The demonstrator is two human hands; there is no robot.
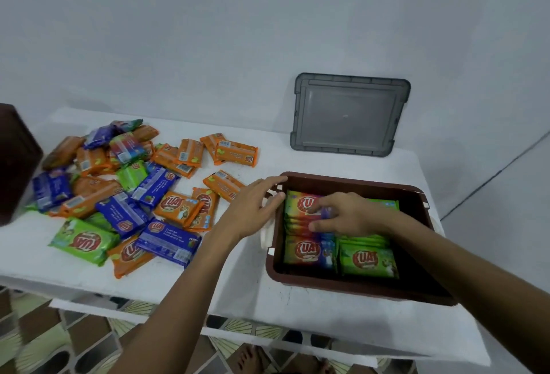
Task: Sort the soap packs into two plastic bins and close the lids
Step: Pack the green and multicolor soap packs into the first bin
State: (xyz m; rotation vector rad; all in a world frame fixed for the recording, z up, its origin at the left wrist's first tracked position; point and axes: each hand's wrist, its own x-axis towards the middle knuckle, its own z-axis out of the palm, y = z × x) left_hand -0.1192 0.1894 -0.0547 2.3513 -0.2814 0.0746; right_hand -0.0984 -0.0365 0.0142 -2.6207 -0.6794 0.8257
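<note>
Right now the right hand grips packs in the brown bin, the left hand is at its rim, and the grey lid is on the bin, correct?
No. The head view shows the grey lid leaning on the wall behind the open brown bin. The right hand grips packs inside, the left hand is at the rim.

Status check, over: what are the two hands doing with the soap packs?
Left hand open at brown bin left rim. Right hand inside, gripping a rainbow pack. Gray lid off, propped against wall; loose packs piled on table.
</note>
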